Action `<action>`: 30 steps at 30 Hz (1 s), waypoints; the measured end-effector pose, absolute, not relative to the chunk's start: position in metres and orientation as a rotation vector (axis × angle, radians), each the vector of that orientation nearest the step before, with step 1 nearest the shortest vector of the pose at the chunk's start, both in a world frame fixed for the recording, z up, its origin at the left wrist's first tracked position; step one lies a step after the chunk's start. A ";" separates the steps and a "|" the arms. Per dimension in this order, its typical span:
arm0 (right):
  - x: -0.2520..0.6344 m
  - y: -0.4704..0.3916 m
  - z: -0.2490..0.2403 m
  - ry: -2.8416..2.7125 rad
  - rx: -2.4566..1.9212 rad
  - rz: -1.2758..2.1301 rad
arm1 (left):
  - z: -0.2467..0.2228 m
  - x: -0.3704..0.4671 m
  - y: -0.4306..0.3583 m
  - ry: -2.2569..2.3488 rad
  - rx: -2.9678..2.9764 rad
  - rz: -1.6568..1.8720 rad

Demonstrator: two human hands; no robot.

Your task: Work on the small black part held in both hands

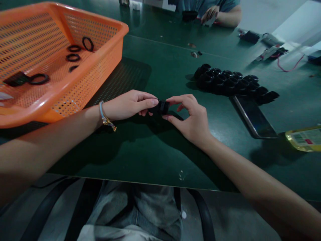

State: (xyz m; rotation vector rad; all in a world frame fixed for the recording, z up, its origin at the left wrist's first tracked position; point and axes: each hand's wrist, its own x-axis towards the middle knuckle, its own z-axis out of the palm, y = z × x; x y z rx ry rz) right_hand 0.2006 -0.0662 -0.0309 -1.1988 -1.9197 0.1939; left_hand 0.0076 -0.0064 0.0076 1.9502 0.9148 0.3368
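Over the green table point(155, 160), a small black cylindrical part point(163, 107) is held between my two hands. My left hand point(131, 104) grips its left end, thumb on top and fingers curled beneath. At the other end, the thumb and index finger of my right hand point(192, 115) pinch around the part's rim. What the part is exactly I cannot make out, as fingers cover some of it. To the right, several similar black tubular pieces point(225, 80) stand packed in rows.
An orange perforated basket point(110, 47) at the left contains several black rings point(87, 44). A phone point(255, 117) lies right of my hands, near a bottle of yellow liquid point(304, 139). Across the table, another person's hand point(210, 15) handles something. Cables and small devices point(272, 52) lie far right.
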 end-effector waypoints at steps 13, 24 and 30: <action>0.201 -0.067 -0.031 -1.909 -1.201 0.209 | 0.008 0.008 -0.007 0.911 1.935 0.346; 0.201 -0.066 -0.032 -1.909 -1.208 0.216 | 0.005 0.005 -0.005 0.866 1.945 0.357; 0.201 -0.066 -0.032 -1.908 -1.203 0.213 | 0.004 0.006 -0.004 0.890 1.935 0.361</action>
